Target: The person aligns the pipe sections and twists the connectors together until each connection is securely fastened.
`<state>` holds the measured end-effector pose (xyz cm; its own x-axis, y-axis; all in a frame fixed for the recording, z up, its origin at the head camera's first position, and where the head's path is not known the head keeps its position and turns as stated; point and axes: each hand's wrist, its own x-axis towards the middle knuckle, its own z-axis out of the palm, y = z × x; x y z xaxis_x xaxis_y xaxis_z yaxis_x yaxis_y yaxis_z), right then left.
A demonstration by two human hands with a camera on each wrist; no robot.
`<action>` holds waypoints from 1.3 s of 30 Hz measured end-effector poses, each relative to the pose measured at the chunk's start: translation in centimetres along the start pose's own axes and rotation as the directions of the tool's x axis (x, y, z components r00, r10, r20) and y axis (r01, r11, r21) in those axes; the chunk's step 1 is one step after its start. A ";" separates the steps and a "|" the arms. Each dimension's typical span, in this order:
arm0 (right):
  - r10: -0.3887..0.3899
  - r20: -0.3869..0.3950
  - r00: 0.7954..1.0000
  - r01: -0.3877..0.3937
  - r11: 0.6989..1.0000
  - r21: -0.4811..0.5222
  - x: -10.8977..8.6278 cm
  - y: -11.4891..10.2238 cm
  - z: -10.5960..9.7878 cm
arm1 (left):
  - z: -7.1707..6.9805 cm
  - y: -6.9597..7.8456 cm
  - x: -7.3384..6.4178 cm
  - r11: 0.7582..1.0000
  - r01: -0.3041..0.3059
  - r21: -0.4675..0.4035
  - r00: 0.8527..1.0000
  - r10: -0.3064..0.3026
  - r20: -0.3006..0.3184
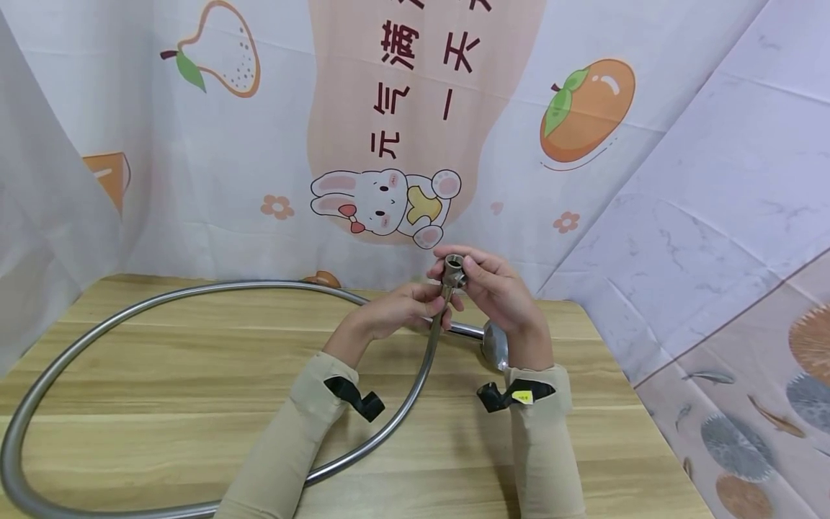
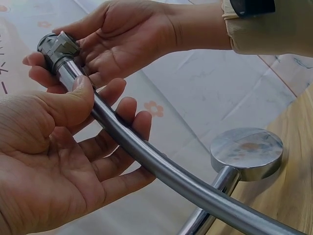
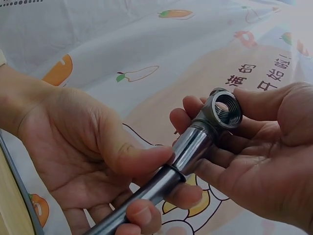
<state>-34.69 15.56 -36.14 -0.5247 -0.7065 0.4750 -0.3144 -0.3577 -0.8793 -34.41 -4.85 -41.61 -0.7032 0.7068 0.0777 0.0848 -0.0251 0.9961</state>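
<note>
A metal threaded pipe fitting (image 1: 453,272), with a side port, sits on the end of a silver shower hose (image 1: 420,375). My right hand (image 1: 496,288) grips the fitting between thumb and fingers; its threaded mouth (image 3: 229,110) faces up in the right wrist view. Just below, my left hand (image 1: 398,311) pinches the hose end, thumb on top and fingers beneath, as the left wrist view shows. Both hands are raised over the far part of the table. Whether the fitting is fully seated on the hose cannot be told.
A chrome shower head (image 2: 247,152) lies on the wooden table (image 1: 194,404), behind the right forearm. The hose makes a wide loop over the table's left side and passes under the left forearm. A printed curtain (image 1: 259,144) hangs behind the table.
</note>
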 end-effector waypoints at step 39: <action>0.017 -0.086 0.996 -0.018 1.000 -0.009 -0.2 0.0 -0.2 | 0.1 -0.1 0.0 1.000 -0.026 0.010 1.000 0.026 0.013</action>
<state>-34.77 15.82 -36.25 -0.5960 -0.6574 0.4611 -0.3123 -0.3392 -0.8873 -34.37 -4.82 -41.67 -0.6917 0.7149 0.1028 0.1101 -0.0363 0.9933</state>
